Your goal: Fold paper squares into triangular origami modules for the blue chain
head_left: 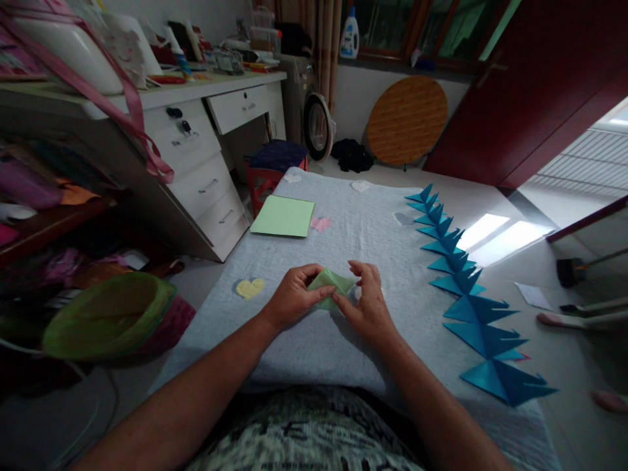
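Between my hands, just above the cloth-covered table, is a folded piece of light green origami paper (328,280). My left hand (296,292) pinches its left side between thumb and fingers. My right hand (367,302) has its thumb pressed on the paper's lower right, with the other fingers curled up behind the right corner. A stack of flat green paper squares (283,217) lies farther off to the left on the cloth. Along the table's right side runs a row of several folded blue paper cranes (471,317).
The tablecloth (275,340) is pale with heart patches. Left of it stand a bin with a green liner (112,314) and a white desk (196,157) with drawers. A red stool (269,170) is at the far left corner. A round wooden tabletop (407,121) leans on the back wall.
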`<state>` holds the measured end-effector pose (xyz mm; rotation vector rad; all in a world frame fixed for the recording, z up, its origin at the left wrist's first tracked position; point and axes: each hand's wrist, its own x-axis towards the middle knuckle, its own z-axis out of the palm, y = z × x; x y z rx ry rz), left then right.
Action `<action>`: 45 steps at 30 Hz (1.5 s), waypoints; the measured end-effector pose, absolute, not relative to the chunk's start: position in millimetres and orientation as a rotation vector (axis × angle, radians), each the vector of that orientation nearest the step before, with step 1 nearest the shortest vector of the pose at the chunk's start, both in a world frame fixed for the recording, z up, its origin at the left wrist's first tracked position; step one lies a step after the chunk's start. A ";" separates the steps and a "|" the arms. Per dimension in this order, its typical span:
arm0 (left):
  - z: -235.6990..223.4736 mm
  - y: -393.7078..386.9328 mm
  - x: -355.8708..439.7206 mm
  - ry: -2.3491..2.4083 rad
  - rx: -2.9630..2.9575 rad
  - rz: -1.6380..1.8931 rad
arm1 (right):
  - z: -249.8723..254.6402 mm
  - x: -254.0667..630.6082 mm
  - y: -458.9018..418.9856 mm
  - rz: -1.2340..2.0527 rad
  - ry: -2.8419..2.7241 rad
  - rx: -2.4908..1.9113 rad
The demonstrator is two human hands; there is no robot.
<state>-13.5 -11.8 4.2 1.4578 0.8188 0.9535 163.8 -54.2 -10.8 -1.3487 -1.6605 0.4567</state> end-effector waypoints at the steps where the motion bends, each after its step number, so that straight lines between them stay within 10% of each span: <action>1: 5.1 -12.3 -13.4 0.815 1.476 0.946 | -9.6 164.3 -53.5 0.510 -1.678 -1.356; 45: -0.4 -12.2 -14.8 0.847 1.449 0.828 | -5.5 169.0 -53.9 0.792 -1.509 -1.277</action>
